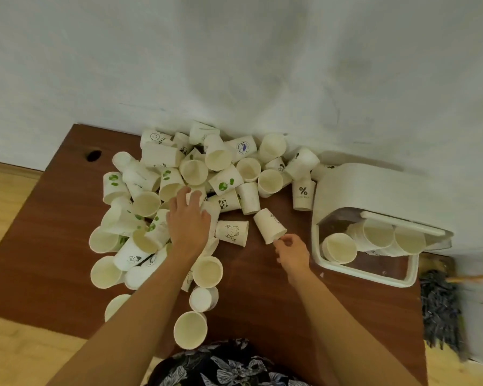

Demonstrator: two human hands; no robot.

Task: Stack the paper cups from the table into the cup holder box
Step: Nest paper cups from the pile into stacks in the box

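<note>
A big pile of white paper cups (195,174), some printed with green leaves or pandas, covers the brown table (67,218). My left hand (188,221) lies on the middle of the pile, its fingers stretched over a cup (195,195). My right hand (292,252) pinches the rim of a cup (268,224) that lies on its side beside the pile. The white cup holder box (374,188) stands at the right with its clear lid (402,222) up. Inside it lie three stacks of cups (374,238).
The table stands against a white wall (234,65). A cup marked with a percent sign (303,195) stands upside down next to the box. More cups (190,328) sit near the front edge. A mop head (441,310) hangs off the table's right side over the wooden floor.
</note>
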